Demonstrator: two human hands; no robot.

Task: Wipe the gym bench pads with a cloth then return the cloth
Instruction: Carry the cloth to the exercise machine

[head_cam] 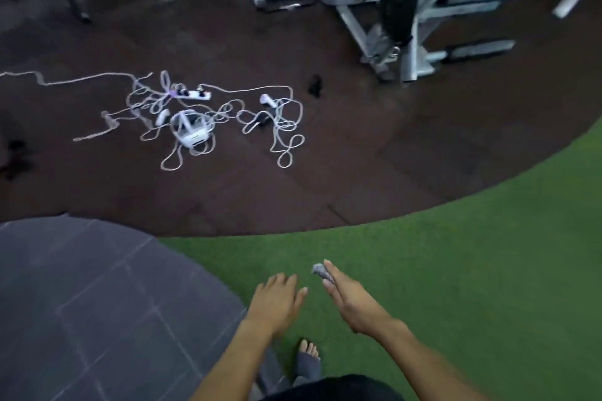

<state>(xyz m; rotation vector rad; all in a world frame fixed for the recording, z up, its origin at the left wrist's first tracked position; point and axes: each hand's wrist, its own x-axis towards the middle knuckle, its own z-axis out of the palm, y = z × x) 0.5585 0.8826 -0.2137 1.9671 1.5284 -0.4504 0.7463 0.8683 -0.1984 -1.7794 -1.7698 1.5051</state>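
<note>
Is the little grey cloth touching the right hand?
Touching. The head view shows the grey cloth bunched against the right hand's fingers, with no gap. The left hand is apart from it.

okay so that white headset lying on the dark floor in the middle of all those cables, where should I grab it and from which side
Probably by the arched head strap on top of the white headset, coming straight down from above. The strap stands up clear of the body, so fingers could hook under it. The white cables loop close around its sides, so a low sideways reach risks snagging them. The blur hides whether a cable is plugged in.
</note>
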